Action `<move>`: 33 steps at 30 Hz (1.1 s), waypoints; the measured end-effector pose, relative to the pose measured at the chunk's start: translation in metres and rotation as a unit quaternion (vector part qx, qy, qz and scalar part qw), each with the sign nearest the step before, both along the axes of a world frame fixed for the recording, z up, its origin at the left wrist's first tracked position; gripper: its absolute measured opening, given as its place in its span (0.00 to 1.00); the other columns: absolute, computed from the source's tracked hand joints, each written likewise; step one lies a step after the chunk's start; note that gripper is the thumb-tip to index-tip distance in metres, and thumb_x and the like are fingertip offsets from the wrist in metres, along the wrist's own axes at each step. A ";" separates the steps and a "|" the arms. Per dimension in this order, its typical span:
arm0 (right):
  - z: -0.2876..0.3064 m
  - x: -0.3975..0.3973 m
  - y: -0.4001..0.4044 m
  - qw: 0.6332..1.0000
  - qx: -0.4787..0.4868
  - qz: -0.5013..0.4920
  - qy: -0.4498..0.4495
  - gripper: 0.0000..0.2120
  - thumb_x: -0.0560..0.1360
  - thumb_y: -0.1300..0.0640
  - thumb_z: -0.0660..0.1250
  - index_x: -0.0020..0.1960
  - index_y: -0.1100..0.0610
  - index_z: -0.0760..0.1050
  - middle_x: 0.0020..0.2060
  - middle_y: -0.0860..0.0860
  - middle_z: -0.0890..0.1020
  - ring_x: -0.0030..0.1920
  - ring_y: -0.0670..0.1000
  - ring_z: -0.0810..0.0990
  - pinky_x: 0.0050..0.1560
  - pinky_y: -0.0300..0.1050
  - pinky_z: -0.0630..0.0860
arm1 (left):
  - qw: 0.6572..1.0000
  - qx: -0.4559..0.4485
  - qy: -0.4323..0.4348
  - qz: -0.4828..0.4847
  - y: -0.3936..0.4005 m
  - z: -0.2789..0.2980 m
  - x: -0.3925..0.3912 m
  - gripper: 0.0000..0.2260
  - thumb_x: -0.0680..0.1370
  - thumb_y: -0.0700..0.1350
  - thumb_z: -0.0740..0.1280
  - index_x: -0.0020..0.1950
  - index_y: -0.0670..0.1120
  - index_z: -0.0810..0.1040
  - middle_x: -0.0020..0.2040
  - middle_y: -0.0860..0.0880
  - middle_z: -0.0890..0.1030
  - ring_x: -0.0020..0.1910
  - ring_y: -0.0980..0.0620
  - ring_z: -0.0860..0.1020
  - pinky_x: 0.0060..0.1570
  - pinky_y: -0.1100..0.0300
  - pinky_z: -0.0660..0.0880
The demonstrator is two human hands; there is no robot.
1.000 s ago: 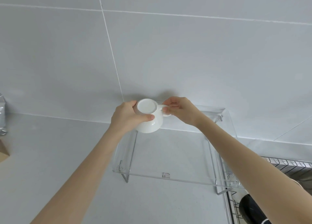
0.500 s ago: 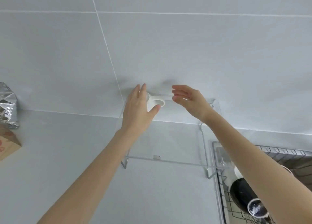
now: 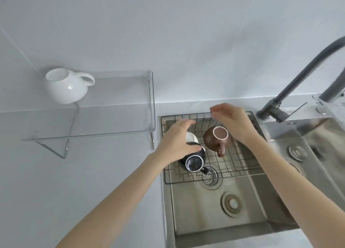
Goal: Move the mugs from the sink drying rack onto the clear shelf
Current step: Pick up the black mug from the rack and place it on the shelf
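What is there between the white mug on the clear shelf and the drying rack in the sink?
In the head view, only bare clear shelf top and countertop separate the white mug from the drying rack.

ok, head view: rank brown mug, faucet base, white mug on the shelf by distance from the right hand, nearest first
1. brown mug: upside down in the rack, just below-left of the right hand.
2. faucet base: behind the sink, to the hand's right.
3. white mug: on the clear shelf's far-left end.

Both arms reach forward, left hand [image 3: 177, 142] and right hand [image 3: 234, 122] spread with loosely curled fingers, holding nothing.
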State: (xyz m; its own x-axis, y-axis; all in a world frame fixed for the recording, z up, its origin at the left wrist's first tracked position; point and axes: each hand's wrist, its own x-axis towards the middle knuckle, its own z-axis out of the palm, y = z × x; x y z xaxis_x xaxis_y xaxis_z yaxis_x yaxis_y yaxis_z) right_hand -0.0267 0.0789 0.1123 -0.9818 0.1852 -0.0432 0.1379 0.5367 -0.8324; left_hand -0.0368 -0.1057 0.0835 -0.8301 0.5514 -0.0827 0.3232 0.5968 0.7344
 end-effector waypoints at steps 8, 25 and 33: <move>-0.104 0.042 0.027 0.977 0.052 0.060 -0.200 0.08 0.70 0.61 0.68 0.49 0.59 0.79 0.45 0.51 0.83 0.44 0.47 0.78 0.36 0.27 0.70 | 0.987 -0.143 -0.058 -0.043 0.027 -0.073 0.005 0.35 0.66 0.39 0.73 0.71 0.46 0.62 0.73 0.46 0.64 0.70 0.44 0.66 0.67 0.49 0.68; -0.140 0.045 0.021 0.959 0.044 0.147 -0.238 0.06 0.69 0.62 0.69 0.45 0.59 0.83 0.45 0.55 0.86 0.45 0.52 0.80 0.50 0.41 0.75 | 0.984 -0.172 0.013 -0.047 0.022 -0.098 0.013 0.40 0.67 0.41 0.74 0.74 0.48 0.57 0.77 0.50 0.57 0.74 0.49 0.62 0.69 0.52 0.66; -0.045 0.031 0.038 0.983 0.058 0.123 -0.122 0.07 0.70 0.59 0.69 0.48 0.57 0.81 0.44 0.52 0.84 0.41 0.48 0.81 0.49 0.43 0.77 | 0.988 -0.108 0.104 0.022 0.026 -0.016 0.001 0.42 0.64 0.48 0.76 0.73 0.48 0.59 0.75 0.49 0.63 0.73 0.50 0.64 0.70 0.56 0.64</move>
